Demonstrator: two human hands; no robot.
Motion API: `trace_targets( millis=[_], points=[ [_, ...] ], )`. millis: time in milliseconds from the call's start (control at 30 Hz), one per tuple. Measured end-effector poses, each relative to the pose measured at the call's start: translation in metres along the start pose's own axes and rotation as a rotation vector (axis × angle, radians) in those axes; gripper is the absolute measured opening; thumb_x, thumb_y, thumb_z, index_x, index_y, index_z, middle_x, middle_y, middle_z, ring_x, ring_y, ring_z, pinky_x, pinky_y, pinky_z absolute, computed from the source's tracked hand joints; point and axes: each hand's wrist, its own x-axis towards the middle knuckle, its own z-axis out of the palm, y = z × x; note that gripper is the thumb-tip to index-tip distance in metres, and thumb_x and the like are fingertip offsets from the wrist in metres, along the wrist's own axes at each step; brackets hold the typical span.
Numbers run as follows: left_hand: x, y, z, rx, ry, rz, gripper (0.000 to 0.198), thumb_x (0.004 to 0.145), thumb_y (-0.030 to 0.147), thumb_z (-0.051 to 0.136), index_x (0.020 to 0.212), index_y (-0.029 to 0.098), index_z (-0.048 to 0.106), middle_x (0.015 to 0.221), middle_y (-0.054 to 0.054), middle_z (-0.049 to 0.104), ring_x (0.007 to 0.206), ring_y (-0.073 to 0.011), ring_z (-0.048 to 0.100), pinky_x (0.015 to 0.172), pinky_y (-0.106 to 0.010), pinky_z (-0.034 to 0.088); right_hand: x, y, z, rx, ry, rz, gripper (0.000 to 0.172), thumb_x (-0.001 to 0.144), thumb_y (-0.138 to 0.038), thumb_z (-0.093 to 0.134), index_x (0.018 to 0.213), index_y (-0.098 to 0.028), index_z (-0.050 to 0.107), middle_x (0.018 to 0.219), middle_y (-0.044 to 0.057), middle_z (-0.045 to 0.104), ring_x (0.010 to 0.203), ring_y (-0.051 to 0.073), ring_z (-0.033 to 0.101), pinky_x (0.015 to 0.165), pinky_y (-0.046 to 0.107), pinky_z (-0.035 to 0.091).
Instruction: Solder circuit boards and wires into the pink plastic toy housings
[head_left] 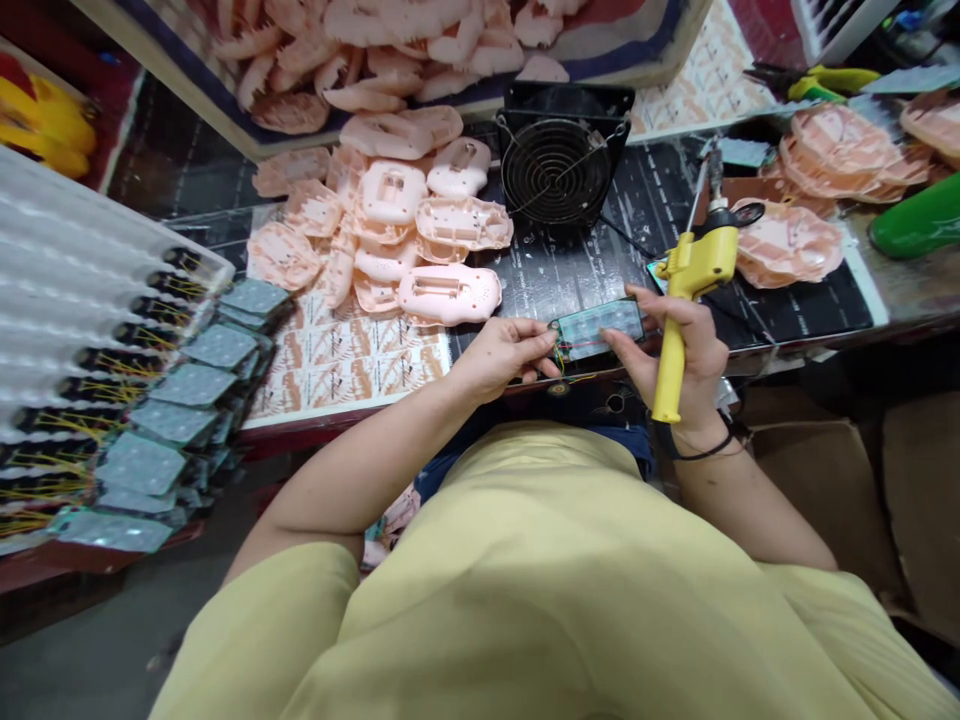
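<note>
My left hand [504, 355] pinches the left end of a small green circuit board [600, 325] with thin coloured wires at its edge. My right hand [679, 350] is wrapped round the handle of a yellow soldering gun [694, 280], whose tip points up and away, and its fingertips also touch the right end of the board. The board is held just above the near edge of the dark work mat [600, 260].
A pile of pink plastic shells [405, 230] lies left of a black fan [559, 165]. More pink shells [810, 190] sit at the right by a green object [919, 220]. Stacked circuit boards with wires [180, 400] fill trays at my left.
</note>
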Motion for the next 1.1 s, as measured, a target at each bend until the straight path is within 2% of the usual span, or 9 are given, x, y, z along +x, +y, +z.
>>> trace_targets(
  millis=[133,200,333,500,800,933,1100],
  points=[
    [-0.002,0.007,0.004,-0.075,0.02,-0.031,0.022,0.096,0.011,0.056,0.074,0.008,0.062,0.059,-0.003,0.066,0.051,-0.0114,0.068,0.042,-0.014,0.045,0.002,0.003,0.0,-0.007,0.006,0.024,0.039,0.079,-0.031,0.081,0.11,-0.025,0.059,0.116,0.004,0.072,0.071,0.013,0.064,0.06,0.029,0.056],
    [-0.002,0.01,0.005,-0.112,0.021,-0.049,0.021,0.094,0.008,0.056,0.075,0.008,0.062,0.062,-0.002,0.066,0.054,-0.013,0.071,0.044,-0.015,0.048,0.003,0.004,0.0,0.003,0.01,0.047,0.038,0.079,-0.033,0.081,0.109,-0.023,0.059,0.115,0.004,0.072,0.072,0.013,0.064,0.066,0.03,0.057],
    [-0.002,0.009,0.002,-0.121,-0.038,-0.041,0.014,0.089,0.005,0.061,0.076,0.008,0.063,0.066,-0.002,0.068,0.056,-0.0121,0.071,0.045,-0.014,0.047,0.004,0.006,0.0,0.008,0.013,0.063,0.038,0.079,-0.034,0.081,0.108,-0.022,0.059,0.115,0.005,0.072,0.072,0.012,0.063,0.067,0.028,0.056],
    [0.001,0.004,-0.001,-0.077,-0.066,0.003,0.014,0.082,0.013,0.075,0.076,0.008,0.064,0.065,-0.003,0.069,0.057,-0.0105,0.069,0.047,-0.014,0.045,0.003,0.005,-0.002,-0.024,-0.006,0.062,0.039,0.079,-0.034,0.082,0.109,-0.025,0.059,0.116,0.003,0.072,0.072,0.012,0.065,0.066,0.029,0.057],
    [0.001,0.003,0.003,-0.03,0.012,0.015,0.022,0.089,0.008,0.064,0.068,0.01,0.059,0.052,-0.004,0.066,0.043,-0.0073,0.06,0.042,-0.012,0.039,0.002,-0.002,-0.001,-0.092,0.001,-0.043,0.037,0.081,-0.032,0.08,0.111,-0.025,0.058,0.116,0.005,0.073,0.066,0.012,0.062,0.057,0.028,0.056],
    [0.002,0.001,0.004,-0.036,0.006,0.027,0.021,0.086,0.013,0.071,0.069,0.01,0.06,0.054,-0.004,0.066,0.045,-0.0074,0.061,0.042,-0.013,0.04,0.001,0.0,-0.001,-0.079,0.001,-0.011,0.039,0.081,-0.033,0.08,0.113,-0.028,0.059,0.117,0.002,0.072,0.067,0.013,0.062,0.059,0.029,0.057],
    [0.001,0.0,0.003,-0.057,-0.001,0.039,0.016,0.084,0.008,0.069,0.07,0.01,0.061,0.055,-0.003,0.066,0.048,-0.0077,0.063,0.042,-0.013,0.039,0.001,0.002,-0.001,-0.09,-0.007,0.02,0.037,0.081,-0.034,0.08,0.111,-0.028,0.059,0.117,0.002,0.071,0.068,0.014,0.063,0.059,0.03,0.057]
  ],
)
